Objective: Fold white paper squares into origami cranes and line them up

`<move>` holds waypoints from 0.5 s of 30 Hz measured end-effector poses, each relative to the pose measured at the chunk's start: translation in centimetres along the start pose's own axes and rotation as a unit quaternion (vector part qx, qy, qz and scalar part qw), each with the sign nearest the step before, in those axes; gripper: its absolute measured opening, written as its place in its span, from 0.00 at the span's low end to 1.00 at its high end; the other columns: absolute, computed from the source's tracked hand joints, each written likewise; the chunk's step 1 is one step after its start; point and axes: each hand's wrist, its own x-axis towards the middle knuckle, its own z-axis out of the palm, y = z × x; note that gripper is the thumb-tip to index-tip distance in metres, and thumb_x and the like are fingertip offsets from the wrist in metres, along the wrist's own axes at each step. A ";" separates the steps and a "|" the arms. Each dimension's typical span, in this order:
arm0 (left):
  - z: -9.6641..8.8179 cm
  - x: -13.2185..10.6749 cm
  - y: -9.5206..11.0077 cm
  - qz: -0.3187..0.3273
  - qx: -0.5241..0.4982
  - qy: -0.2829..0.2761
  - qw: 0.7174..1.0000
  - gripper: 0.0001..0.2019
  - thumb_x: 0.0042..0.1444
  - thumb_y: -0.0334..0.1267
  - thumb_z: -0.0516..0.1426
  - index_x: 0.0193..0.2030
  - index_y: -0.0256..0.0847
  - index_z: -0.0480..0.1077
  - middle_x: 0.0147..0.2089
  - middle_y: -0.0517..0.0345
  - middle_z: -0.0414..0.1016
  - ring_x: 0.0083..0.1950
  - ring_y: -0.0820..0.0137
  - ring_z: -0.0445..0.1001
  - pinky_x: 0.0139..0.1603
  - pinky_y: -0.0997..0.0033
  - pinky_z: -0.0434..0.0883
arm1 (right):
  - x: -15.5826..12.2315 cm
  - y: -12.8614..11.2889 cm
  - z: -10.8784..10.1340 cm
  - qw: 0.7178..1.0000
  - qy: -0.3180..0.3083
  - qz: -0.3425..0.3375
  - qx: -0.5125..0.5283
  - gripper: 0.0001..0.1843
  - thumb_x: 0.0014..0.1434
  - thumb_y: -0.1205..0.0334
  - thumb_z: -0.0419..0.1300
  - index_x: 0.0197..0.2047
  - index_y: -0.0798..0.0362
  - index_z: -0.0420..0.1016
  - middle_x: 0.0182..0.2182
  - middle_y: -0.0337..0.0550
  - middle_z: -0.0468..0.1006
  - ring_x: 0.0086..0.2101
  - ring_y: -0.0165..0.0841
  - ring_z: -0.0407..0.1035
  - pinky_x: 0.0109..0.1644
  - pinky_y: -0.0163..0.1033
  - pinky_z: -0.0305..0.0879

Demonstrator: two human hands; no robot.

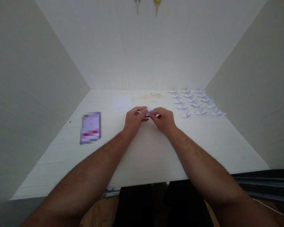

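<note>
Between my two hands, over the middle of the table, is a small folded piece of white paper. My left hand pinches it from the left, with the thumb on top. From the right, the thumb and fingers of my right hand close on its other side. Fingers cover much of the paper, so its full shape is hidden. Several white paper cranes stand in rows to the right of my right hand. A flat sheet of white paper lies behind my left hand.
A phone-like flat object, its surface blurred out, lies at the left. A small orange-red dot is near the left edge. Pale walls enclose the table on three sides. Brownish marks show near the back wall.
</note>
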 end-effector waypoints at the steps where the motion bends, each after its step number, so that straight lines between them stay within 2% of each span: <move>1: 0.0 0.0 -0.1 0.002 0.003 0.007 1.000 0.21 0.46 0.49 0.67 0.43 0.36 0.76 0.34 0.52 0.80 0.34 0.67 0.79 0.37 0.64 0.79 | 0.0 0.0 0.0 1.000 0.001 -0.002 0.004 0.05 0.58 0.62 0.62 0.33 0.49 0.79 0.34 0.41 0.81 0.35 0.33 0.73 0.37 0.39 0.70; 6: 0.1 0.1 -0.2 0.000 -0.020 0.012 1.000 0.19 0.48 0.49 0.65 0.40 0.36 0.76 0.36 0.52 0.80 0.33 0.69 0.79 0.37 0.62 0.80 | -0.1 -0.1 0.1 0.999 0.010 -0.019 0.037 0.06 0.57 0.62 0.62 0.39 0.48 0.79 0.39 0.42 0.82 0.37 0.33 0.75 0.35 0.38 0.72; 9: 0.0 0.1 -0.2 -0.004 -0.022 0.006 1.000 0.18 0.49 0.49 0.64 0.39 0.36 0.76 0.36 0.52 0.80 0.34 0.67 0.79 0.38 0.61 0.80 | -0.1 -0.2 0.1 0.998 0.026 -0.027 0.050 0.05 0.56 0.64 0.62 0.37 0.49 0.78 0.41 0.42 0.82 0.37 0.32 0.75 0.35 0.37 0.72; 15: 0.0 0.1 -0.2 -0.010 -0.020 0.002 1.000 0.18 0.50 0.49 0.64 0.40 0.36 0.76 0.35 0.52 0.80 0.35 0.66 0.80 0.39 0.61 0.80 | -0.1 -0.5 -0.1 0.998 0.041 0.000 0.056 0.01 0.55 0.66 0.60 0.33 0.51 0.73 0.36 0.40 0.81 0.32 0.29 0.73 0.34 0.36 0.70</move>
